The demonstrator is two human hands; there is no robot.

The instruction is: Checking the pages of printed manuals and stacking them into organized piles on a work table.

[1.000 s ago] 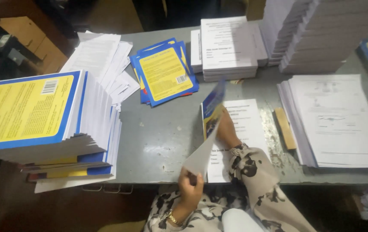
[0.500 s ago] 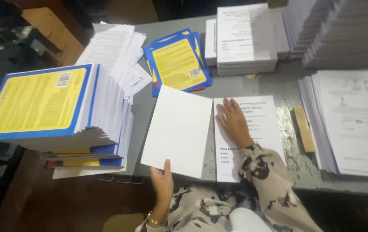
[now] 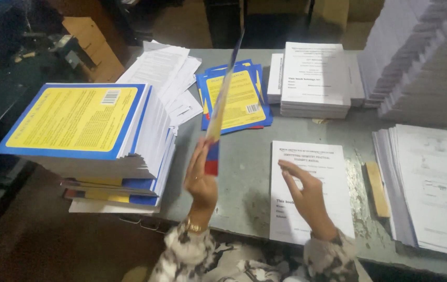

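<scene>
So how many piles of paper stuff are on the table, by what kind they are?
Piles with yellow-and-blue covers: 2, the tall stack of bound books and the loose covers.
Piles of white printed pages: 6.
Total: 8 piles.
Plus 1 cover held up in the left hand; the right hand rests on the white booklet.

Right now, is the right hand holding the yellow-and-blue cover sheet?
No: the left hand holds the cover sheet upright, while the right hand rests on the white booklet.
</scene>
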